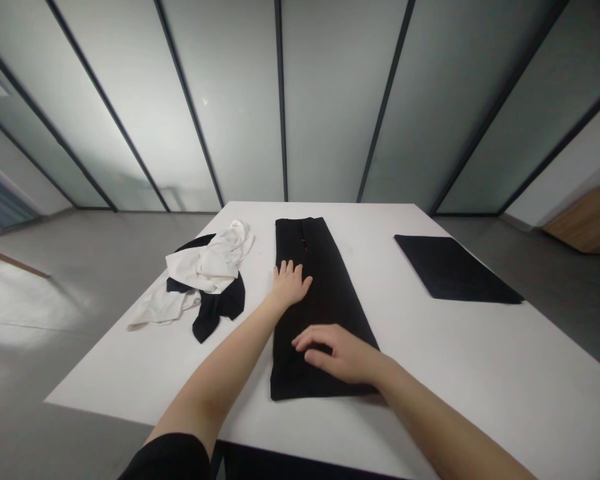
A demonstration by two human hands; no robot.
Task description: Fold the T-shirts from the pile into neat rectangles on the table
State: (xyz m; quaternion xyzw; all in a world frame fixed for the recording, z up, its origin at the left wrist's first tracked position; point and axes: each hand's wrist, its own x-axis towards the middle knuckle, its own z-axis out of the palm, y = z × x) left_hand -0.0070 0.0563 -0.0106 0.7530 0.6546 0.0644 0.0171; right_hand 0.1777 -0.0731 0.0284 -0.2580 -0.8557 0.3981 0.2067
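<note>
Your left hand [290,285] and right hand [337,353] lay flat and open on the folded black garment [325,313], gripping nothing. Crumpled white-and-black clothes [205,273] sat left of it, a flat black cloth [455,267] right.

The small red marks [304,243] on the long folded black fabric garment [325,300] are too small to tell; the right hand [337,353] hides part of it, and a crumpled white cloth [210,263] covers most of a crumpled black cloth [220,300].
</note>
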